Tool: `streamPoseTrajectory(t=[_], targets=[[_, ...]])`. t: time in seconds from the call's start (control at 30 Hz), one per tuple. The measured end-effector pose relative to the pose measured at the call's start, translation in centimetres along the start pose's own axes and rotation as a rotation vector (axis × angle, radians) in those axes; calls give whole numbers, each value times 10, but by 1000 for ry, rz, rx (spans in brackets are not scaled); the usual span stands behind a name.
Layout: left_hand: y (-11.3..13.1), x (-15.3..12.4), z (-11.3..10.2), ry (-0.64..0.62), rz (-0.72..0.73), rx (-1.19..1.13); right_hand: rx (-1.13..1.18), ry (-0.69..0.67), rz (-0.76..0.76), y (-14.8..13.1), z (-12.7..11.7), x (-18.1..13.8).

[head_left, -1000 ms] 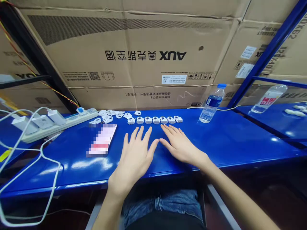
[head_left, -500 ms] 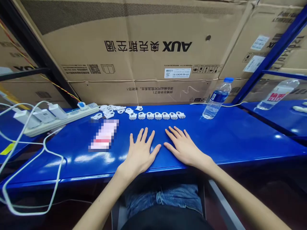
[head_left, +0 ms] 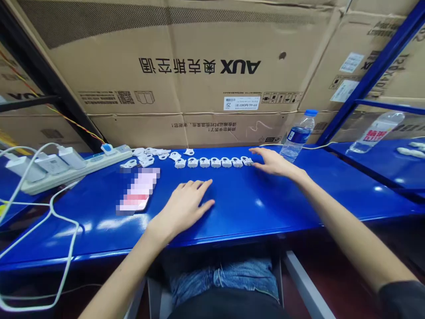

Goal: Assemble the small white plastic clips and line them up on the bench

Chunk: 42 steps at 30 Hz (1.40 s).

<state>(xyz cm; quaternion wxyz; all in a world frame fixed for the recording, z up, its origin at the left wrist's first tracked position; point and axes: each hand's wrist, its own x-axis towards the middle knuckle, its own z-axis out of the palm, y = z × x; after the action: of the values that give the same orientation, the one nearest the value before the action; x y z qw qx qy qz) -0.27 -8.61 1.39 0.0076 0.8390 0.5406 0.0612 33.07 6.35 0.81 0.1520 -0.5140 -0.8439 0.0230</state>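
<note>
A row of several small white plug-like pieces [head_left: 215, 162], each with a ring-shaped loop and what look like prongs, runs along the blue table [head_left: 226, 204]. My right hand [head_left: 270, 161] reaches the row's right end, its thumb and forefinger apart beside the last white piece [head_left: 246, 161]; whether they touch it I cannot tell. Below the row, my left hand [head_left: 187, 201] rests palm down on the table with fingers apart and nothing in it. More white pieces [head_left: 148, 155] lie in a loose pile at the back left. A phone with a blurred screen [head_left: 141, 190] lies left of my left hand.
A water bottle [head_left: 297, 135] with a blue cap stands just behind my right hand. At the left, a power strip [head_left: 79, 170] holds several chargers with looping white cables [head_left: 71, 248]. Cardboard boxes [head_left: 199, 35] wall off the back. Another bottle [head_left: 376, 132] stands beyond the blue post.
My right hand has moved forward and right, from flat on the table to the row's right end. My left hand has shifted slightly left, its fingers a little more bent. The view has shifted slightly.
</note>
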Motion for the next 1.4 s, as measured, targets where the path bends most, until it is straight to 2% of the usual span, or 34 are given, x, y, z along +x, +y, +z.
streamPoseTrajectory(t=[0.1, 0.17, 0.3, 0.4, 0.5, 0.6, 0.73, 0.87, 1.03, 1.2, 1.4], targets=[[-9, 21, -10, 121, 82, -14, 2, -79, 8, 17, 8, 18], [-14, 37, -9, 200, 164, -59, -22, -119, 26, 22, 11, 24], [-23, 62, 9, 364, 309, -4, -7, -144, 27, 23, 14, 27], [-26, 70, 28, 381, 385, 57, 3, -123, 23, 22, 15, 26], [-28, 72, 40, 404, 404, 21, 8, -101, 40, 21, 13, 26], [-30, 71, 45, 426, 352, -92, -2, -56, 57, 17, 10, 26], [-32, 71, 45, 380, 235, -274, 16, 40, 46, 2, 4, 27], [-34, 72, 44, 395, 125, -396, 162, 124, -132, -30, 6, 28], [-38, 75, 43, 450, -13, -552, 232, 208, -312, -78, 27, 21], [-42, 78, 44, 446, -63, -597, 187, 264, -365, -103, 44, 10], [-43, 79, 45, 438, -62, -621, 109, 293, -391, -108, 45, 6]])
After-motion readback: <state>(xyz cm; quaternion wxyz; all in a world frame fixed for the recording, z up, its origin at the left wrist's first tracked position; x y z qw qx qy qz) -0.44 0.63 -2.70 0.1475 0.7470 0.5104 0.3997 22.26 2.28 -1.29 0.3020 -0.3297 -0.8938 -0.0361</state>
